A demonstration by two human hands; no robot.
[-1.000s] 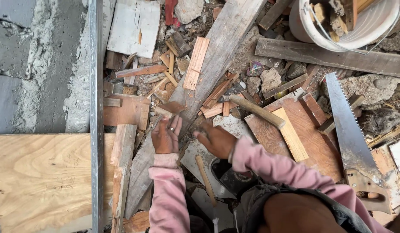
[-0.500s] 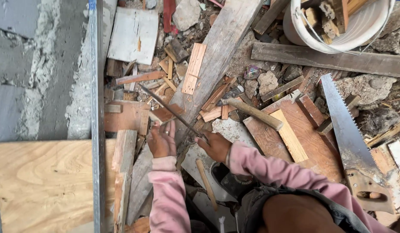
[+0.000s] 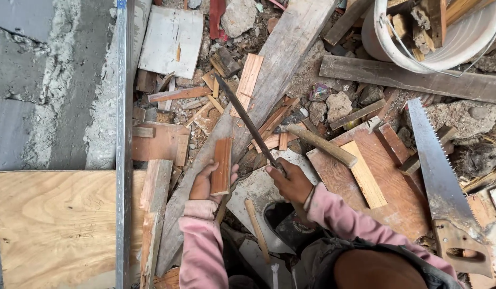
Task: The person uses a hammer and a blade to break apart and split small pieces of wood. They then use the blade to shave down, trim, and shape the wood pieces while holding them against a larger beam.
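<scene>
My left hand [image 3: 204, 184] grips a small reddish wood piece [image 3: 222, 165], held upright on a long grey plank [image 3: 258, 101]. My right hand [image 3: 292, 182] is closed on the handle of a long dark blade [image 3: 247, 120], a machete-like knife. The blade slants up and to the left above the wood piece, its tip near the scraps. Both arms wear pink sleeves.
Wood scraps [image 3: 173, 115] and rubble litter the ground. A hammer handle [image 3: 322, 145] lies right of the blade. A handsaw [image 3: 439, 176] rests at right, a white bucket [image 3: 419, 37] of offcuts at top right. A plywood sheet [image 3: 55, 225] and metal rail [image 3: 123, 139] lie at left.
The blade has swung up and away from the wood piece. My left hand has stood the reddish piece upright in plain view on the plank.
</scene>
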